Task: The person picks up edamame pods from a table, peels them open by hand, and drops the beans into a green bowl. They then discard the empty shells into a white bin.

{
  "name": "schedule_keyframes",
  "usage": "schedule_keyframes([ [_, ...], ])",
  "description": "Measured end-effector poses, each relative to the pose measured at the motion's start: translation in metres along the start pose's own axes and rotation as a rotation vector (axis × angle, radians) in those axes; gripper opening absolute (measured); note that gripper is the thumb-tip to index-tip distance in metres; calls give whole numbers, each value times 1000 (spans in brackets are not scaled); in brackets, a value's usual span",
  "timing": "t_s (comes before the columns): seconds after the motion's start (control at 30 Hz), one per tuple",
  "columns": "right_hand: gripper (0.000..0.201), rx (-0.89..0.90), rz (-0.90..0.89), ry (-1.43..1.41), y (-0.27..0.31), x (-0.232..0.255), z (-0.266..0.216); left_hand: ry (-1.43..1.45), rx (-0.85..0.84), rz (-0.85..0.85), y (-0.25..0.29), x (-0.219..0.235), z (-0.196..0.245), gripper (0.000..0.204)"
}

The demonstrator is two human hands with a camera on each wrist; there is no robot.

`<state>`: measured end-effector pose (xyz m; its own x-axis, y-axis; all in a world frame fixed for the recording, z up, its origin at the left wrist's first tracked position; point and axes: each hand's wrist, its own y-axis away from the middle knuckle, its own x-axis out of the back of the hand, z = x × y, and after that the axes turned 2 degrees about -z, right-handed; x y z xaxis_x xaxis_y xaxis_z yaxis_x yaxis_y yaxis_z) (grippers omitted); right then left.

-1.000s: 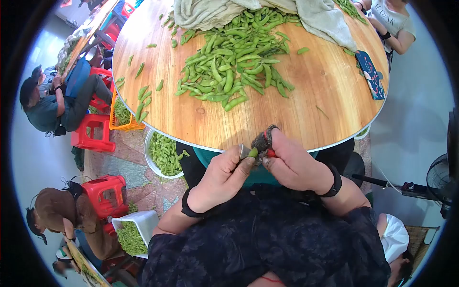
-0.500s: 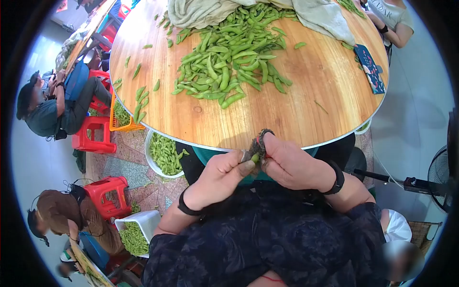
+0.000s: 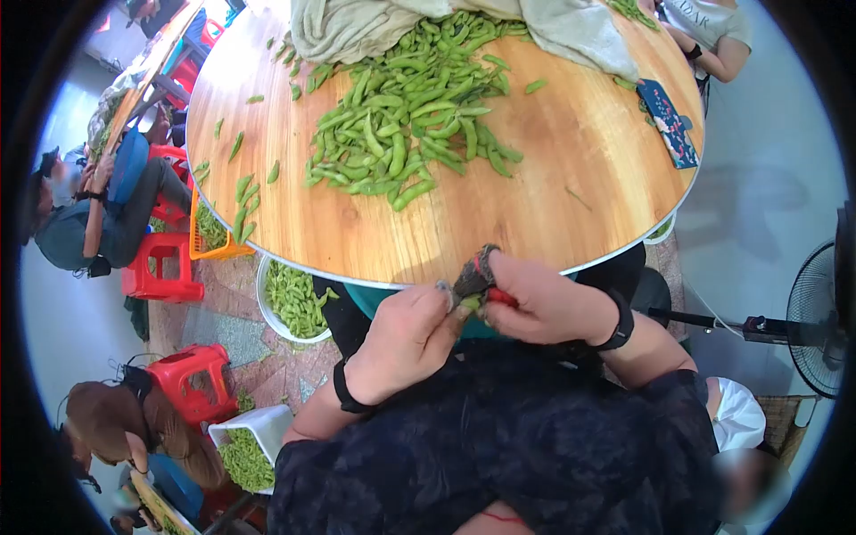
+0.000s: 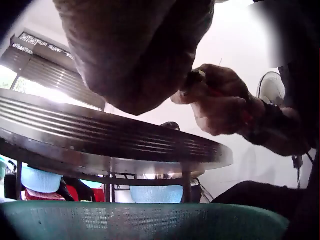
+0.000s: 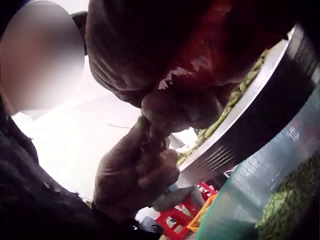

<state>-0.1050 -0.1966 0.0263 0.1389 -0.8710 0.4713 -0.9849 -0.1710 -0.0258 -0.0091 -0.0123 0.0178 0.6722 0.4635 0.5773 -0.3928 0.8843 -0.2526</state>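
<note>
In the head view my left hand (image 3: 406, 334) pinches a green soybean pod (image 3: 471, 305) between thumb and forefinger, in front of my body at the table's near edge. A pale cover sits on the left forefinger's tip. Meeting it, my right hand (image 3: 557, 308) has a dark, worn wrap (image 3: 474, 272) round the forefinger. Its curled fingers hold a red object (image 3: 501, 297), mostly hidden; I cannot tell what kind it is. Both wrist views show the hands dark and close together, fingertips touching. Below them is a green mesh basket (image 5: 240, 180) with green beans inside.
A heap of soybean pods (image 3: 401, 125) lies on the round wooden table (image 3: 535, 214), partly under a cloth (image 3: 348, 31). A patterned dark blue case (image 3: 667, 125) lies right. A white basin (image 3: 294, 303) of pods stands on the floor left; a fan (image 3: 813, 316) stands right.
The hands have stayed together at the table edge, with small finger shifts around the pod. The red object, hidden half a second ago, shows again. The whole view has shifted slightly.
</note>
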Motion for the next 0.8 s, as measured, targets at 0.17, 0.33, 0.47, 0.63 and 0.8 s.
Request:
schedule_keyframes([
  [0.17, 18, -45, -51, 148, -2, 16, -7, -10, 95, 234, 29, 26, -13, 8],
  [0.33, 19, -252, 323, 647, -32, 82, 10, -333, 521, 539, 91, 75, -57, 27],
  [0.47, 22, -183, 283, 718, -63, 86, 27, -179, 600, 630, 108, 85, -58, 34],
  [0.63, 21, -162, 353, 648, -69, 84, 19, 91, 536, 419, 86, 66, -31, 25],
  [0.8, 16, -178, 515, 748, -57, 84, 12, 359, 274, 104, 42, 38, -21, 17],
])
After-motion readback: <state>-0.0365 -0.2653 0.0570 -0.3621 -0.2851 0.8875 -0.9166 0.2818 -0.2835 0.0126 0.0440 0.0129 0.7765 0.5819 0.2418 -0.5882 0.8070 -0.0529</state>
